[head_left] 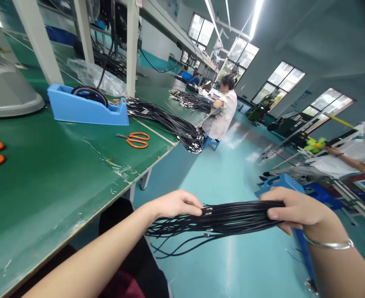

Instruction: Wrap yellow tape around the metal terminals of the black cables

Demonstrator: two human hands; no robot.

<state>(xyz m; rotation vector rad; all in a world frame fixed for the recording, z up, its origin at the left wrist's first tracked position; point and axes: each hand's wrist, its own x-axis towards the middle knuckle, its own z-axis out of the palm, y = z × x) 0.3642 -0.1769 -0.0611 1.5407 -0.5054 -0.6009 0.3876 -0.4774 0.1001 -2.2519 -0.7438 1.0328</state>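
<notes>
black cables [241, 217], green tabletop [61, 165], blue tape dispenser [89, 114], orange-handled scissors [129, 137], silver bracelet [329, 245]

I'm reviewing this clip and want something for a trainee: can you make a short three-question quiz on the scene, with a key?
1. True or false: the blue tape dispenser stands on the green table.
2. What does the wearer's right hand grip?
A) a pair of scissors
B) a bundle of black cables
C) a blue stool
3. Fill in the blank: the silver bangle is on the wearer's ____ wrist.

Key:
1. True
2. B
3. right
</notes>
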